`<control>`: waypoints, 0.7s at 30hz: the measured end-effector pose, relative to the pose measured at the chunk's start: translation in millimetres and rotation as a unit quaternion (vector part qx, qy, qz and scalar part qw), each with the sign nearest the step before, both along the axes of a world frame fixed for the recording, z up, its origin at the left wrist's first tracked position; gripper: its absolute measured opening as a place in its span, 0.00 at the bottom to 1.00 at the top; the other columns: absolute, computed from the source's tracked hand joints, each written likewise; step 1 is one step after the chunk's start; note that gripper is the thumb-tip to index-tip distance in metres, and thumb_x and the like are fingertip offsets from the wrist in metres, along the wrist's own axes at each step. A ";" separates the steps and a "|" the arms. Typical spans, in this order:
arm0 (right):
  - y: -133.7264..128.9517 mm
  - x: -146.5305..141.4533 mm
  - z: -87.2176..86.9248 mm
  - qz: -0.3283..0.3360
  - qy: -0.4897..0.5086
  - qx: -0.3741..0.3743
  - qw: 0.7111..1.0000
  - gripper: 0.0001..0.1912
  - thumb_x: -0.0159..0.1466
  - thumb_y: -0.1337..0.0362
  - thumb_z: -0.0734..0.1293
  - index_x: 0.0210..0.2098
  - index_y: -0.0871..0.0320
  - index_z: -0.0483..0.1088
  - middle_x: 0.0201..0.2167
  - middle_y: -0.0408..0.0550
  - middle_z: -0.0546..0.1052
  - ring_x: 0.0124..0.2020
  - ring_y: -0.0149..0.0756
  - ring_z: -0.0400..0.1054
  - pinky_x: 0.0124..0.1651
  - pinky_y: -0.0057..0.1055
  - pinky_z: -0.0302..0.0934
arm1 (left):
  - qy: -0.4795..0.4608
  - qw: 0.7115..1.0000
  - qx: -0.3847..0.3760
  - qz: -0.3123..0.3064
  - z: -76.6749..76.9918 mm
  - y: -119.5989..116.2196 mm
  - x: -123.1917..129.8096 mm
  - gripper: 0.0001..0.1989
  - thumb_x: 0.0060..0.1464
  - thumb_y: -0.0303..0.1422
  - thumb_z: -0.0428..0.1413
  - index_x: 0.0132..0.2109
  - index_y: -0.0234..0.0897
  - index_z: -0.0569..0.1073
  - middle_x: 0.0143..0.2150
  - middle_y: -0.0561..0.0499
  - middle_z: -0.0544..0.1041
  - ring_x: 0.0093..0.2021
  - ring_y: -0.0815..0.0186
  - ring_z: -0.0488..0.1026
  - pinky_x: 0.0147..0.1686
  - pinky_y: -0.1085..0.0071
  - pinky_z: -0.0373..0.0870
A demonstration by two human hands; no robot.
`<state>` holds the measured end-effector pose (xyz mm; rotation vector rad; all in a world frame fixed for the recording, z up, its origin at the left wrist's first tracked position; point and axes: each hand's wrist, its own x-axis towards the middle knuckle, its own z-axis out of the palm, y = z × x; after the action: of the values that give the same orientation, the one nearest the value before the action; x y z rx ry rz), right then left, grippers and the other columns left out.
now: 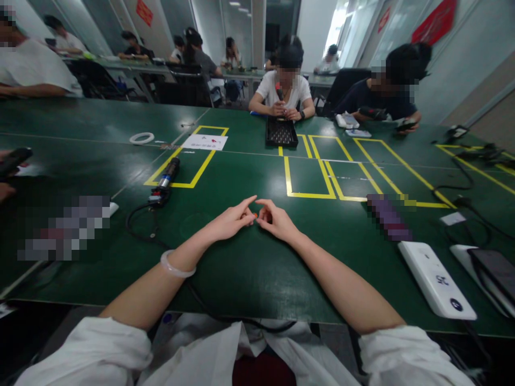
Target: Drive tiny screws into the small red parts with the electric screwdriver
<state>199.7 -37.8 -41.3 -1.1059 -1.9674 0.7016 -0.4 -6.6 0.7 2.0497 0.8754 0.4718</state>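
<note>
My left hand (233, 221) and my right hand (278, 221) meet above the middle of the green table (225, 279), fingertips almost touching. A small orange piece (255, 215) shows between them, too small to name. The thumb and curled fingers of my left hand pinch it, while the index finger points forward. My right hand is curled with thumb and fingers drawn together beside the piece; what lies in that pinch is hidden. A pale bangle (177, 265) circles my left wrist.
An electric screwdriver (164, 177) with a cable lies at left. White power banks (436, 281) and phones lie at right. Across the table, a person (285, 88) works over a black tray (280, 142). Yellow tape (314, 195), a paper sheet (205, 141) and a white ring (141, 138) mark the far area.
</note>
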 end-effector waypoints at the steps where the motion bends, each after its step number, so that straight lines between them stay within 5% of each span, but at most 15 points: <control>1: -0.7 -0.5 0.5 0.012 -0.007 0.003 1.000 0.22 0.63 0.65 0.64 0.56 0.55 0.59 0.31 0.40 0.71 0.27 0.28 0.65 0.33 0.25 0.59 | -0.007 1.000 -0.018 -0.012 -1.9 -0.3 0.2 0.35 0.61 0.39 0.50 0.70 0.33 0.49 0.33 0.53 0.72 0.34 0.67 0.71 0.39 0.69 0.67; 6: -1.9 -2.3 -0.6 0.037 -0.032 0.007 0.999 0.07 0.65 0.64 0.63 0.43 0.56 0.66 0.31 0.42 0.73 0.29 0.30 0.66 0.35 0.26 0.60 | -0.055 0.995 -0.074 -0.021 -14.2 3.5 -3.8 0.35 0.60 0.39 0.51 0.69 0.33 0.49 0.32 0.54 0.71 0.34 0.67 0.71 0.40 0.68 0.67; 15: 0.6 0.2 -3.7 -0.001 -0.018 -0.012 1.000 0.07 0.63 0.62 0.66 0.40 0.57 0.66 0.29 0.41 0.73 0.28 0.29 0.66 0.33 0.25 0.58 | -0.057 0.998 0.019 0.026 -11.8 -1.4 -4.9 0.13 0.56 0.38 0.56 0.46 0.36 0.70 0.42 0.48 0.76 0.42 0.64 0.75 0.45 0.66 0.69; 21: 1.1 0.6 -3.9 0.000 -0.022 -0.003 1.000 0.09 0.62 0.62 0.66 0.42 0.56 0.66 0.31 0.41 0.73 0.28 0.29 0.65 0.34 0.26 0.59 | -0.033 0.997 0.052 0.042 -11.3 -1.2 -4.9 0.12 0.57 0.39 0.55 0.44 0.37 0.72 0.41 0.49 0.77 0.42 0.63 0.74 0.46 0.65 0.69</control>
<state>200.3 -36.6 -45.3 -1.1345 -2.0035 0.6872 -5.2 -7.8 -10.6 2.0848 0.9174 0.6407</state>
